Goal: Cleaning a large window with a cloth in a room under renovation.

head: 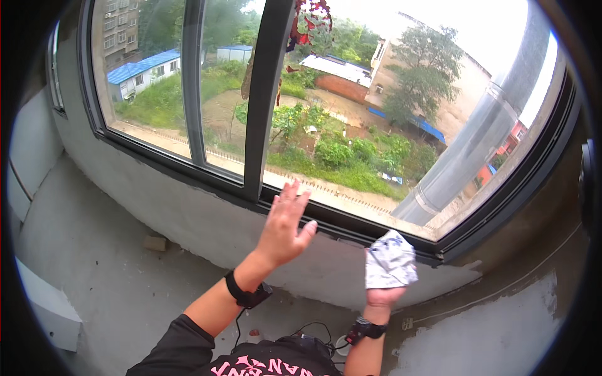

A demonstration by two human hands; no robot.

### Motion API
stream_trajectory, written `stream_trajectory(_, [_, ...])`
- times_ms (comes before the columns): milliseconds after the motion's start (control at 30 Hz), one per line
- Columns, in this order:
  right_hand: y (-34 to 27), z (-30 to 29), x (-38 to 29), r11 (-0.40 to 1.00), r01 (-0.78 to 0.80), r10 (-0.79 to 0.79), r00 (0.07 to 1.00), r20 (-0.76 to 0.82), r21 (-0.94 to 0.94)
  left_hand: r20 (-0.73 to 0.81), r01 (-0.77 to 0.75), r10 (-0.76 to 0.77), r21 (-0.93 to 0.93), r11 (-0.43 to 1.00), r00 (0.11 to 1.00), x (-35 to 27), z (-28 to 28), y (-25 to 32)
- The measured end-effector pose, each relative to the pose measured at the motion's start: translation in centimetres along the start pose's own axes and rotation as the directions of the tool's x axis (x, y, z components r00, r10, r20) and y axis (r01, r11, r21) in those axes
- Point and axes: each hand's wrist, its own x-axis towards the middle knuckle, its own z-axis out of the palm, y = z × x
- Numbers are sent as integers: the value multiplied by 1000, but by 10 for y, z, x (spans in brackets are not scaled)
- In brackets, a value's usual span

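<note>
A white cloth with dark marks (391, 261) covers most of my right hand (386, 295), whose palm side shows below it. The cloth reaches the dark window frame's lower rail (348, 228) near its right corner. My left hand (286, 225) is spread with its fingers apart, over the same rail beside the upright bar (265, 117); nothing is in it. Whether its fingertips touch the frame cannot be told. The fingers of my right hand are hidden by the cloth.
A grey plastered wall (202, 221) runs under the window. On the floor by its foot lies a brick-like block (155, 243). A wall box (407, 323) sits low at the right. Black cables (315, 324) hang near my waist. Outside stands a large metal pipe (475, 141).
</note>
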Motion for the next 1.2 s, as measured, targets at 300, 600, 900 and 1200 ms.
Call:
stream_trajectory(300, [-130, 149, 187, -340, 783, -578, 263, 772, -521, -269, 264, -338, -277, 924, 902, 5, -15, -40])
stream_trajectory(600, [-178, 297, 303, -995, 101, -39, -215, 976, -17, -152, 515, -574, -305, 801, 804, -39, 7, -34])
stream_trajectory(900, [-40, 116, 233, -842, 515, 273, 158, 949, 157, -7, 477, -513, -361, 801, 858, -16, 70, -29])
stream_trajectory(1200, [-33, 74, 235, -582, 469, 761, 27, 648, 664, 202, 257, -191, -386, 886, 961, 11, 98, 14])
